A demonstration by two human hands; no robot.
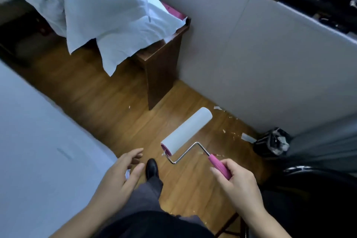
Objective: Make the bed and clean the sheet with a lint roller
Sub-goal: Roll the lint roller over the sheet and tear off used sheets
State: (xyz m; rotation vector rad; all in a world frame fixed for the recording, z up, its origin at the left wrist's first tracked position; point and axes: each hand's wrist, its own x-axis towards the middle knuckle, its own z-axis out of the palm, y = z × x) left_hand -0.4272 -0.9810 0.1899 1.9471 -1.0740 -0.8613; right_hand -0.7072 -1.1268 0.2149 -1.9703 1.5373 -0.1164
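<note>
Two grips in my view: right hand (239, 183) clamped around the pink handle of the lint roller (186, 133), held above the floor (108, 98); left hand (120, 176) empty, fingers relaxed apart, beside the bed (34, 141). Beyond, white bedding (100, 6) drapes a wooden counter (160, 63).

A wooden floor (108, 100) carries a dark wooden table (160, 67). Paper scraps (229, 133) and a black bin (271, 142) lie right of that table.
</note>
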